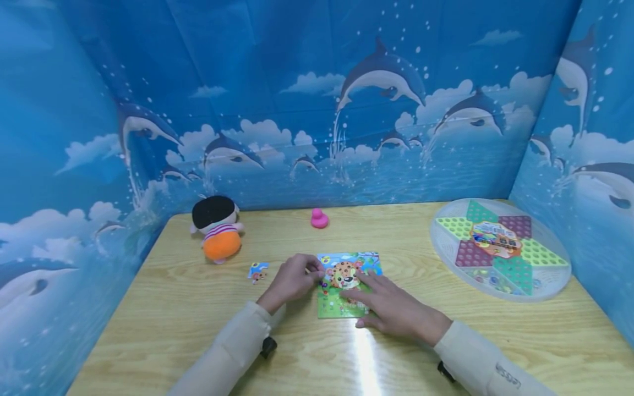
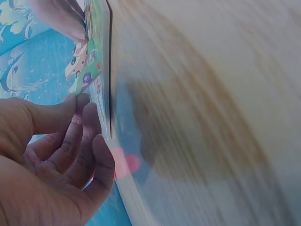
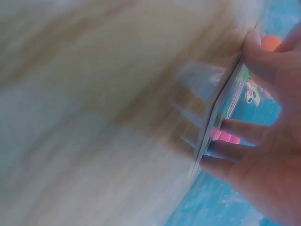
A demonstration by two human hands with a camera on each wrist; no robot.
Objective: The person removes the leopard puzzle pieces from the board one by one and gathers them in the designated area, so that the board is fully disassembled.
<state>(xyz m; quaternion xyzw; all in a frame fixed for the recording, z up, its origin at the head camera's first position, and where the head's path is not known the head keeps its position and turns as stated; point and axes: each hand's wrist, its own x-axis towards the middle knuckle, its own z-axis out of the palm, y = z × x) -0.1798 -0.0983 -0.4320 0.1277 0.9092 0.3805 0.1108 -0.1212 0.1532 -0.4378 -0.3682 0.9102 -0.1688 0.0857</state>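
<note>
A jigsaw puzzle board (image 1: 328, 311) with a spotted cartoon animal on a green and blue ground lies mid-table. At its left edge my left hand (image 1: 296, 276) pinches a puzzle piece (image 2: 87, 76) between thumb and index finger. In the left wrist view that piece stands tilted up from the board, showing an eye and green ground. My right hand (image 1: 393, 305) rests over the board's right side, fingers spread and fairly straight, covering part of the picture. Its thumb is at the near edge in the right wrist view.
Left of the board lies another puzzle piece (image 1: 258, 272). A doll (image 1: 222, 242) in orange lies at the back left, and a pink rubber duck (image 1: 319, 219) sits behind the board. On the right is a round Chinese checkers board (image 1: 544, 280) in clear packaging. Dolphin-print sheets (image 1: 277, 66) enclose the table.
</note>
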